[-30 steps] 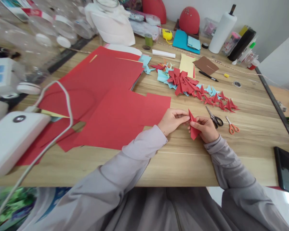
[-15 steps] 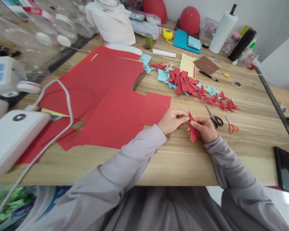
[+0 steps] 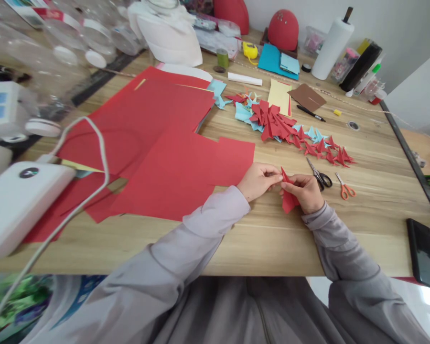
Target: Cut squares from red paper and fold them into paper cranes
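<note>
Gripping a small folded red paper [image 3: 289, 201] over the near half of the wooden desk [image 3: 279, 248], the person's right hand [image 3: 308, 193] has its thumb and fingers closed on it from the three o'clock side. From nine o'clock the left hand [image 3: 256, 181] brings thumb and forefinger together at the paper's left edge; I can't tell from here whether they pinch it. Taking that paper as the middle of the clock, black scissors [image 3: 324, 179] lie just beside the right hand at two, and orange scissors [image 3: 347, 191] a little farther, near three. Large red sheets [image 3: 175, 167] spread out toward ten, overlapping. At twelve sits a heap of red and blue folded pieces [image 3: 272, 122], trailing off toward one, with a black pen [image 3: 310, 112] and brown paper [image 3: 307, 98] beyond it. Well out, I see a yellow tape measure [image 3: 250, 50] just before twelve, a phone [image 3: 423, 253] at four, and a white box [image 3: 25, 210] with a cord [image 3: 102, 148] at nine.
</note>
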Demonstrator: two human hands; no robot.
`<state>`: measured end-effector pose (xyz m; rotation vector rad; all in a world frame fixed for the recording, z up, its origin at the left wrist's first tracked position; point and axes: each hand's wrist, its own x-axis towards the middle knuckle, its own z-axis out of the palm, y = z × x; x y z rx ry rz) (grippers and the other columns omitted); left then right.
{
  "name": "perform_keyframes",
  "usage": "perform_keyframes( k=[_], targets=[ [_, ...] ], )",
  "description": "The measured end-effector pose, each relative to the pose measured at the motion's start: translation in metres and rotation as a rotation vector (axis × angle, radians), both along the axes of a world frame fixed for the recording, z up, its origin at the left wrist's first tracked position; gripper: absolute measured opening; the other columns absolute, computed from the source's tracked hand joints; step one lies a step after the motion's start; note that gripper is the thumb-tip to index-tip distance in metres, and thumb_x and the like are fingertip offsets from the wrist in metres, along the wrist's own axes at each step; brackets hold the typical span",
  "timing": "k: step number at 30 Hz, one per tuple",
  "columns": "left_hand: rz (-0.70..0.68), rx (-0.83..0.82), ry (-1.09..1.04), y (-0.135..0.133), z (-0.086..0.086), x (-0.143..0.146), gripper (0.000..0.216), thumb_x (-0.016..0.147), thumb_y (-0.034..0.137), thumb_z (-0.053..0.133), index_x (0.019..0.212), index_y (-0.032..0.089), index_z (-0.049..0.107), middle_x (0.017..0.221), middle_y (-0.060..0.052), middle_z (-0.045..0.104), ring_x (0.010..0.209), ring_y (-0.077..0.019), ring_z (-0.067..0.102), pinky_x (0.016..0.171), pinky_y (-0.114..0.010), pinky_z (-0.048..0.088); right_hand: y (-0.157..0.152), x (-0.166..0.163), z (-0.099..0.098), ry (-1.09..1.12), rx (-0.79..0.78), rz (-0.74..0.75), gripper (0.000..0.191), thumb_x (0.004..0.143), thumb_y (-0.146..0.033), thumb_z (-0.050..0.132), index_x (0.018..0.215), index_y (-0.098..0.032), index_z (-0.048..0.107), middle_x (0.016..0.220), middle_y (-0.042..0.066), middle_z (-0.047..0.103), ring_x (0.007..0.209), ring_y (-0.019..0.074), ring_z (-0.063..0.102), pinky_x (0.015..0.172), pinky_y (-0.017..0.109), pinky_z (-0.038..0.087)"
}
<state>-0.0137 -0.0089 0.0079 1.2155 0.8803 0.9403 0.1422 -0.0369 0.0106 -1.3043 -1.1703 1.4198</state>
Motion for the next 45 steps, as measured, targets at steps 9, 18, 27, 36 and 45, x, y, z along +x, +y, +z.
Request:
perform_keyframes(
  k=[9, 18, 27, 36, 45],
  targets=[
    [0.022, 0.004, -0.051, -0.0041, 0.0074, 0.0002, 0.018, 0.068, 0.028, 0.065, 0.058, 0.012, 0.063, 0.048, 0.001, 0.053, 0.045, -0.0074, 0.047, 0.044, -0.020, 0.037, 0.0004, -0.0015, 0.0000, 0.058, -0.051, -0.015, 0.029, 0.052, -0.037, 0.085, 0.058, -0.015, 0.066, 0.051, 0.001, 0.066, 0.042, 0.0102, 0.056, 0.043, 0.021, 0.044],
    [0.041, 0.039, 0.006, -0.0034, 0.0043, 0.0028, 0.032, 0.061, 0.042, 0.077, 0.058, 0.013, 0.064, 0.052, 0.001, 0.054, 0.048, -0.0062, 0.040, 0.043, -0.021, 0.029, 0.0002, -0.0008, 0.0017, 0.066, -0.063, 0.024, 0.030, 0.051, -0.037, 0.085, 0.056, -0.015, 0.065, 0.050, 0.001, 0.066, 0.039, 0.0092, 0.055, 0.041, 0.020, 0.043],
    [-0.001, -0.049, -0.087, -0.0036, 0.0090, 0.0031, 0.031, 0.063, 0.041, 0.075, 0.058, 0.013, 0.064, 0.053, 0.001, 0.055, 0.049, -0.0075, 0.046, 0.048, -0.022, 0.036, 0.0005, 0.0034, -0.0005, 0.125, -0.126, 0.050, 0.028, 0.052, -0.034, 0.086, 0.059, -0.015, 0.067, 0.050, 0.002, 0.067, 0.037, 0.0109, 0.057, 0.037, 0.020, 0.046],
    [-0.002, -0.035, -0.130, -0.0031, 0.0061, 0.0033, 0.038, 0.072, 0.048, 0.067, 0.060, 0.013, 0.064, 0.056, -0.001, 0.058, 0.051, -0.0088, 0.049, 0.052, -0.024, 0.040, 0.0015, 0.0042, 0.0025, 0.159, -0.181, 0.050, 0.031, 0.051, -0.037, 0.086, 0.057, -0.015, 0.065, 0.047, 0.001, 0.066, 0.036, 0.0104, 0.056, 0.036, 0.018, 0.045],
    [0.096, 0.038, -0.124, -0.0032, 0.0036, 0.0048, 0.034, 0.074, 0.041, 0.066, 0.055, 0.014, 0.056, 0.053, 0.001, 0.053, 0.050, -0.0079, 0.046, 0.052, -0.023, 0.037, 0.0013, 0.0042, 0.0006, 0.144, -0.166, 0.078, 0.029, 0.054, -0.037, 0.085, 0.059, -0.015, 0.066, 0.048, 0.001, 0.066, 0.037, 0.0103, 0.057, 0.037, 0.019, 0.045]
  ],
)
